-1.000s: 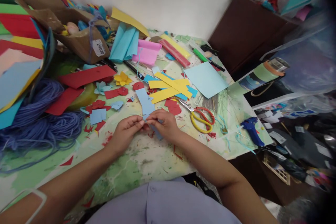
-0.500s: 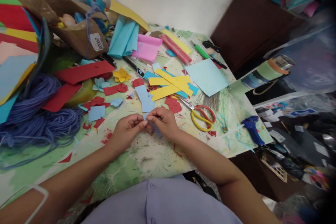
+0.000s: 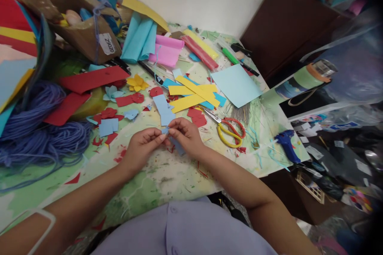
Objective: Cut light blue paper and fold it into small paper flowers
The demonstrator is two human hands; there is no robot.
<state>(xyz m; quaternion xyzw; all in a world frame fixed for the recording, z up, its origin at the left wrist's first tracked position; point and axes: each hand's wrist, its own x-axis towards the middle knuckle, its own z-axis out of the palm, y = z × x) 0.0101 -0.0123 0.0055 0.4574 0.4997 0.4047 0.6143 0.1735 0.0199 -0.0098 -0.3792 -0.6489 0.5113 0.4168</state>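
Note:
Between my two hands is a small piece of light blue paper [image 3: 165, 130], pinched at its edges above the table. My left hand [image 3: 146, 143] grips its left side with thumb and fingertips. From the right, my right hand [image 3: 187, 137] pinches the same piece, its fingers hiding part of it. A blue paper strip [image 3: 177, 146] shows below the right fingers; whether it joins the held piece I cannot tell. Just beyond my fingertips lies a wider blue paper strip [image 3: 163, 109]. Blue paper squares [image 3: 108, 126] and a blue paper flower [image 3: 131, 114] lie to the left.
Scissors [image 3: 229, 131] with red and yellow handles lie right of my hands, near thin wires [image 3: 241, 115]. A blue glue gun [image 3: 287, 145] rests at the right edge. Yellow strips [image 3: 194, 95] lie ahead; purple yarn [image 3: 44, 127] and a cardboard box [image 3: 80, 42] stand left.
Both hands stay together on the small blue paper, with only slight finger movement. The whole view has shifted a little; the things on the table lie as before.

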